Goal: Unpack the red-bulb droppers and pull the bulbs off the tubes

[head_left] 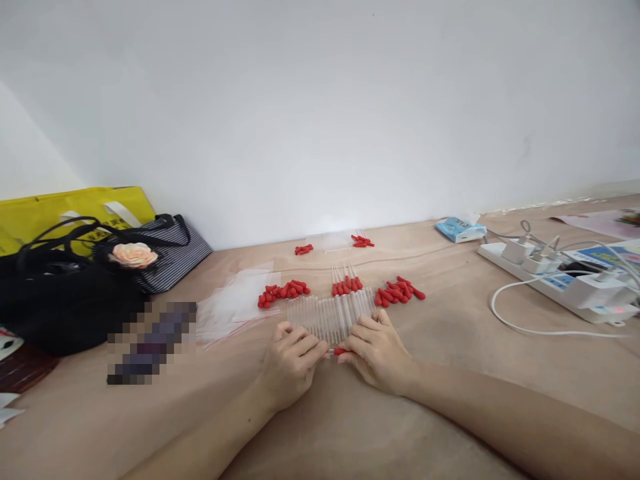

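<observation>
My left hand (296, 363) is closed on a clear dropper tube, of which only a short end shows at the fingertips. Pinched in my right hand (375, 353) is a red rubber bulb (339, 351), meeting that tube end. Just beyond my fingers lies a row of clear dropper tubes (325, 319), side by side. Several tubes fitted with red bulbs (347, 286) rest behind the row, tips pointing away. One pile of loose red bulbs (285, 291) is to the left of them, another pile of red bulbs (399, 291) to the right.
Clear plastic bags (240, 300) lie at the left. Farther back are more tubes (337, 242) and small groups of bulbs. A black bag (65, 300) and a striped bag (187, 257) stand left; a tissue pack (460, 229) and a power strip (540, 283) with cables sit right.
</observation>
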Action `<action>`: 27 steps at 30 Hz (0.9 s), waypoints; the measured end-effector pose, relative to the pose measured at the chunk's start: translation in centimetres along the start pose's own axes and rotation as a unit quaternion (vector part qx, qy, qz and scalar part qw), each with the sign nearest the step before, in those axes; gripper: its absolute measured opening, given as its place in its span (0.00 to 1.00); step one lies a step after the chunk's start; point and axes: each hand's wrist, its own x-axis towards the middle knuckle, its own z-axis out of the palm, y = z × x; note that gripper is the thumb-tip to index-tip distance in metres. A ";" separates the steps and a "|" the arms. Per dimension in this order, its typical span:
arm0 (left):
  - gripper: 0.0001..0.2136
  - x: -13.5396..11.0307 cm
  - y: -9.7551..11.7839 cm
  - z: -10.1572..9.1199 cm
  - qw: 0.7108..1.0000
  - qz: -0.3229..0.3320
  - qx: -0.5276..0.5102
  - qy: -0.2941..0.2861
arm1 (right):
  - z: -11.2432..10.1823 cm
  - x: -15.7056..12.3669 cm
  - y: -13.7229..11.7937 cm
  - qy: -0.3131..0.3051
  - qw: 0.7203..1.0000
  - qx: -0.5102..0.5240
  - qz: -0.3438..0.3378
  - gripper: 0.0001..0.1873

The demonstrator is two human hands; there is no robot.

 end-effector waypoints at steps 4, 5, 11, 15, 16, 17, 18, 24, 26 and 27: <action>0.09 -0.1 0.0 -0.2 1.000 -0.001 -0.007 -0.007 | -0.1 -0.1 0.2 -0.009 1.000 0.003 -0.015 0.15; 0.09 -0.1 0.0 -0.2 1.000 0.001 -0.007 -0.008 | -0.2 -0.2 0.2 -0.012 1.000 0.005 -0.017 0.15; 0.08 -0.1 -0.1 -0.1 1.000 0.013 -0.022 0.003 | -0.6 0.0 0.4 -0.038 0.997 0.062 -0.025 0.14; 0.07 -0.3 -0.3 0.2 0.999 0.007 -0.045 0.023 | -1.1 0.0 0.5 -0.035 0.995 0.089 -0.023 0.14; 0.07 -0.4 -0.4 0.3 0.998 -0.007 -0.055 0.027 | -1.3 0.1 0.6 -0.032 0.995 0.093 -0.022 0.13; 0.07 -0.5 -0.6 0.3 0.997 -0.032 -0.066 0.031 | -1.5 0.1 0.7 -0.028 0.995 0.096 -0.017 0.13; 0.07 -0.5 -0.8 0.3 0.994 -0.064 -0.081 0.033 | -1.7 0.2 0.9 -0.024 0.995 0.097 -0.006 0.13; 0.10 0.2 -1.6 0.4 0.941 -0.259 -0.215 -0.004 | -2.0 0.9 4.3 0.043 0.985 0.083 0.147 0.12; 0.10 1.2 -1.9 0.7 0.914 -0.313 -0.257 -0.005 | -2.0 1.4 6.5 0.057 0.973 0.085 0.206 0.12; 0.10 1.8 -2.1 0.9 0.896 -0.339 -0.286 -0.009 | -2.2 1.7 7.7 0.051 0.966 0.096 0.234 0.13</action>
